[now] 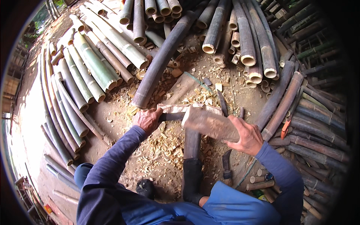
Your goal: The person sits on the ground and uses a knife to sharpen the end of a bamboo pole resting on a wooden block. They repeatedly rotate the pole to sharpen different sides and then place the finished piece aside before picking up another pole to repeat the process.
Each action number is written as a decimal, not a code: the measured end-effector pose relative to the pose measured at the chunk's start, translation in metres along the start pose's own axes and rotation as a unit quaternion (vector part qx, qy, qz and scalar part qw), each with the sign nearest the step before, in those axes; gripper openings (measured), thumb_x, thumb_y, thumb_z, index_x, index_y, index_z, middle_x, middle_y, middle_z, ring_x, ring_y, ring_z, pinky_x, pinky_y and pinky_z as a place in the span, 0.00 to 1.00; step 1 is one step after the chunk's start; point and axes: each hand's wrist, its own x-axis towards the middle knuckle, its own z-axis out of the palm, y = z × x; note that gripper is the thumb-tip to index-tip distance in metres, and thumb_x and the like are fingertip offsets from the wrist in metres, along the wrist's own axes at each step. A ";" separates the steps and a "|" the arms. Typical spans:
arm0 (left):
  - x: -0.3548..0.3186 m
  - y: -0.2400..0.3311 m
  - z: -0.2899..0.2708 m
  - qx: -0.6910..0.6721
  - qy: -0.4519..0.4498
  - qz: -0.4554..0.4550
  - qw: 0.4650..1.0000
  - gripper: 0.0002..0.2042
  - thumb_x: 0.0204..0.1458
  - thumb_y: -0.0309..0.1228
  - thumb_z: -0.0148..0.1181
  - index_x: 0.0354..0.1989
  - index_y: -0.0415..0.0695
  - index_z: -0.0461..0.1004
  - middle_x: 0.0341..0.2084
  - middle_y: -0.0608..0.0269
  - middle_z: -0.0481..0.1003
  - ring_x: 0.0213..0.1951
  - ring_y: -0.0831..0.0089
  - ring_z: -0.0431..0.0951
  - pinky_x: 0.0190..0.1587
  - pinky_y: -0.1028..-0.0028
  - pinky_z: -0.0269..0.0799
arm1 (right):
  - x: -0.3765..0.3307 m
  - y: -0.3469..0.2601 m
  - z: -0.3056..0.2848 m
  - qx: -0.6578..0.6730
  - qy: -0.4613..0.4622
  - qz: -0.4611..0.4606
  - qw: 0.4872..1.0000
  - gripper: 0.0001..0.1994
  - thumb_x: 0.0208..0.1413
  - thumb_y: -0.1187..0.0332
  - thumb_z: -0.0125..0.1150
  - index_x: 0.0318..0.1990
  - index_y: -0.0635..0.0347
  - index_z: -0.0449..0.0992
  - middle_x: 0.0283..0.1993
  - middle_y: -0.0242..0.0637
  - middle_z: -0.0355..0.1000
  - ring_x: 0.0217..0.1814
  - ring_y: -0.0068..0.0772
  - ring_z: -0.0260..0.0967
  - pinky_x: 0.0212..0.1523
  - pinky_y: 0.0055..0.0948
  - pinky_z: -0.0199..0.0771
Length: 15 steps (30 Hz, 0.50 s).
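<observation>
My left hand (146, 120) is closed round the handle of a knife (172, 116), its dark blade pointing right. My right hand (246, 135) grips a thick block of wood (211, 124) at its right end. The block is above the far part of the blade and hides it, so I cannot tell whether they touch. Below the block a dark bamboo piece (192, 144) runs toward my foot; its upper end is hidden. A pale, reddish piece of wood (170, 108) shows behind the blade. A curved knife (227, 167) lies right of the bamboo piece.
Wood shavings (161, 150) cover the ground. A long dark bamboo pole (163, 60) slants down close to my left hand. Cut green bamboo poles (93, 63) lie at left, more poles (245, 45) at far right. An orange-handled tool (285, 127) rests among the right-hand stack.
</observation>
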 end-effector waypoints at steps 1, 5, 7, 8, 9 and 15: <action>-0.002 -0.004 0.001 0.009 -0.005 -0.017 1.000 0.06 0.63 0.33 0.60 0.43 0.47 0.75 0.34 0.50 0.82 0.34 0.48 0.86 0.35 0.52 0.80 | 0.006 0.001 -0.004 -0.052 -0.030 -0.066 0.996 0.40 0.44 0.58 0.83 0.65 0.59 0.70 0.47 0.49 0.78 0.47 0.51 0.82 0.49 0.46 0.83; 0.005 0.003 0.007 0.015 -0.019 -0.031 0.999 0.03 0.60 0.30 0.60 0.40 0.47 0.76 0.31 0.49 0.82 0.32 0.47 0.85 0.33 0.51 0.79 | 0.038 0.069 0.022 -0.219 0.011 -0.302 0.928 0.38 0.41 0.58 0.86 0.60 0.57 0.71 0.41 0.43 0.73 0.40 0.42 0.79 0.41 0.44 0.83; 0.014 0.006 0.007 0.023 -0.031 -0.027 0.999 0.04 0.61 0.30 0.57 0.41 0.46 0.76 0.32 0.48 0.82 0.33 0.47 0.86 0.34 0.51 0.80 | 0.063 0.081 0.016 -0.318 -0.130 -0.191 0.919 0.36 0.42 0.55 0.85 0.56 0.57 0.71 0.45 0.38 0.74 0.44 0.38 0.79 0.42 0.40 0.84; 0.015 0.006 0.004 0.040 -0.047 -0.038 0.997 0.05 0.63 0.30 0.55 0.42 0.45 0.76 0.33 0.47 0.82 0.34 0.47 0.86 0.35 0.51 0.81 | 0.063 0.069 0.021 -0.285 -0.131 -0.201 0.928 0.34 0.44 0.54 0.84 0.55 0.58 0.72 0.44 0.37 0.75 0.44 0.37 0.79 0.43 0.38 0.84; 0.010 0.004 0.001 0.056 -0.065 -0.049 0.995 0.07 0.64 0.30 0.53 0.43 0.44 0.76 0.34 0.46 0.83 0.36 0.47 0.87 0.37 0.52 0.82 | 0.060 0.051 0.025 -0.249 -0.133 -0.212 0.936 0.32 0.45 0.53 0.83 0.53 0.58 0.72 0.43 0.37 0.75 0.43 0.36 0.79 0.44 0.37 0.84; 0.006 0.000 0.009 0.051 -0.065 -0.041 0.996 0.09 0.65 0.32 0.51 0.49 0.45 0.72 0.40 0.45 0.81 0.38 0.46 0.87 0.37 0.49 0.81 | 0.085 0.077 0.024 -0.305 -0.080 -0.215 0.924 0.33 0.41 0.57 0.85 0.53 0.56 0.72 0.46 0.37 0.76 0.43 0.33 0.78 0.41 0.32 0.80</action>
